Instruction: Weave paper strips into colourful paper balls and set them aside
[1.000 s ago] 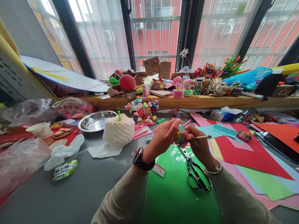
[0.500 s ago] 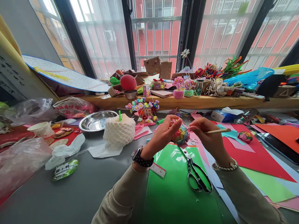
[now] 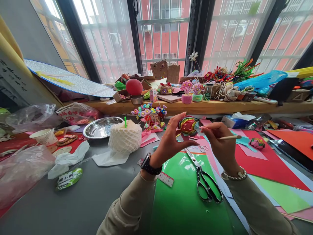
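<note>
A layered ball of coloured paper [image 3: 188,125], with red, yellow and green petals, sits at the fingers of my left hand [image 3: 171,138]. That hand curves around its left side, with the thumb stretched below it. My right hand [image 3: 221,143] grips a slim pale wooden stick [image 3: 230,137] that points right. Its thumb and fingertips are pinched close to the ball's right edge; whether they touch it I cannot tell. Beneath my hands, large black-handled scissors [image 3: 199,166] lie partly spread on a green sheet [image 3: 181,202].
A foam-wrapped coconut [image 3: 125,135] with a green straw stands left, beside a steel plate [image 3: 86,130]. A short ruler [image 3: 165,178] lies by the green sheet. Right are red paper [image 3: 274,166], a smaller paper ball [image 3: 256,143] and a phone [image 3: 293,151]. Crafts crowd the wooden ledge [image 3: 161,106].
The paper ball has turned and risen slightly, showing red and yellow petals. My left thumb has swung down away from my fingers. My right hand has shifted slightly, still with the stick.
</note>
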The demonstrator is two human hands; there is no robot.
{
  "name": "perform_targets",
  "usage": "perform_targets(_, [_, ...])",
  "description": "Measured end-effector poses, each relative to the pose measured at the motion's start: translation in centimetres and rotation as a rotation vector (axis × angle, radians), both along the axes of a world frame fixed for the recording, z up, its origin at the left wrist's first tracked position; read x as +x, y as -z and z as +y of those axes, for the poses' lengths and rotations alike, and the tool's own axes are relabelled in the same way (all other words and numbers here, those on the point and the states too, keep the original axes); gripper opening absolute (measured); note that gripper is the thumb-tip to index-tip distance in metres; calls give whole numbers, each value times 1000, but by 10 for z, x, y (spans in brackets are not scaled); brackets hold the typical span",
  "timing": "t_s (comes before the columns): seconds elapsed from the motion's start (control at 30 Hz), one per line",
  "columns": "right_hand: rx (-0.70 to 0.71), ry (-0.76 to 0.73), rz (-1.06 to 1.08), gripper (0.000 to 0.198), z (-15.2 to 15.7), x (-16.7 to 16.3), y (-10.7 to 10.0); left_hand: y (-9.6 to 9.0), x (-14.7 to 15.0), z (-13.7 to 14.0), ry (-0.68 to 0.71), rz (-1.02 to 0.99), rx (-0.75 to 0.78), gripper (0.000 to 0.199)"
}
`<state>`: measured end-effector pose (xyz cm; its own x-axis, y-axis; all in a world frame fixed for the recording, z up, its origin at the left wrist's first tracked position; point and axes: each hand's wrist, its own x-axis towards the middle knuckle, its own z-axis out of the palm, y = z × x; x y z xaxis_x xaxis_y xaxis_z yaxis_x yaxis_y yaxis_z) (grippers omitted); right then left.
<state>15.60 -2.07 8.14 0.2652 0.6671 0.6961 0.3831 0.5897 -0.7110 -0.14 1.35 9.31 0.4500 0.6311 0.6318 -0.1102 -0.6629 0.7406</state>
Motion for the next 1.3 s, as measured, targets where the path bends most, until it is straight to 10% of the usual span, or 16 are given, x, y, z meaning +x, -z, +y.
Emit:
perform_targets(0.33, [-124,-62,-29,17,-2,0,-6,1,-1,3,-47,-75,-4,69])
perform_targets(0.63, [-162,-97,-49,22,0,2,-9,-1,-1,7,230,-166,-137,64])
perform_targets(0.8, [-98,-219,-71,53,1,10,-11,1,-2,10,150,-167,-189,58])
perform_targets(1.3, [-9,-225,-559,10,-20,23,-33,1,-2,11,114,-176,-209,51])
